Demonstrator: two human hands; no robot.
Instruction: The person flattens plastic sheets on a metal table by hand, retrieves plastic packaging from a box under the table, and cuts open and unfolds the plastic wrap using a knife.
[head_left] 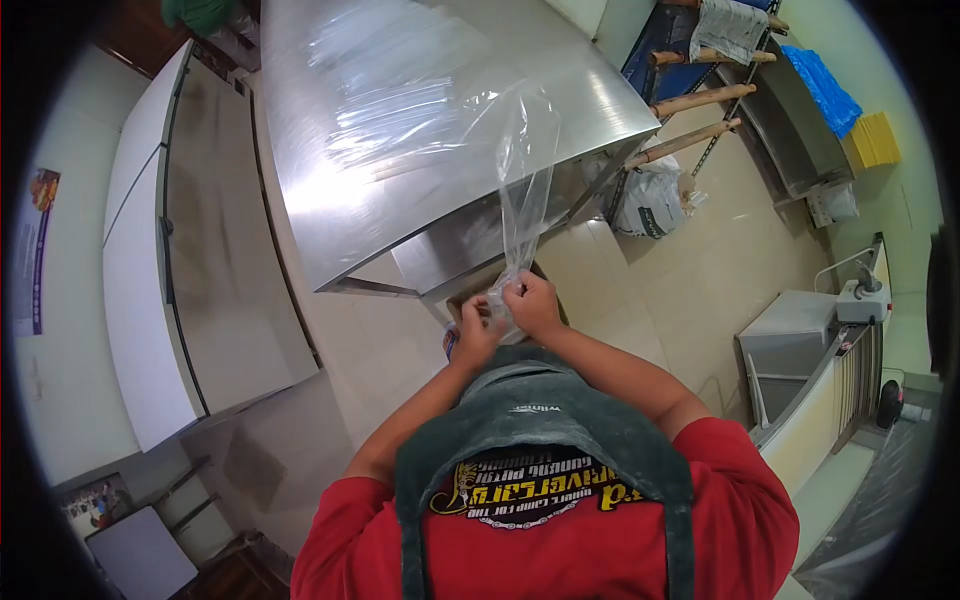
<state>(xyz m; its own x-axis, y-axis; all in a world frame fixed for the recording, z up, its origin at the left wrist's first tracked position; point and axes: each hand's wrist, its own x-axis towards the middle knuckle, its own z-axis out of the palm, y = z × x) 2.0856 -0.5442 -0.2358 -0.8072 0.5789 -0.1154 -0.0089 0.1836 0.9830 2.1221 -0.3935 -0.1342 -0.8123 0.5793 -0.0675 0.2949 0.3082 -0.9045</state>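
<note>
A long strip of clear plastic film [525, 190] runs from the steel table top [390, 200] over its near edge and down to both hands. My right hand [532, 303] is closed on the gathered plastic, thumb and fingers pressed together. Just left of it, my left hand [477, 332] has its fingers bent at the plastic; whether they pinch it cannot be made out. Below the hands, close to the apron, stands an open cardboard box [548, 286], mostly hidden by the hands and film. Several flat clear plastic pieces [395, 115] lie on the table.
White-doored cabinets [140, 270] stand at the left. Wooden poles [690, 145] on a rack jut out right of the table, above a white sack [650, 200]. A power socket box [863, 300] is at the right. Another person in green [200, 15] is at the top left.
</note>
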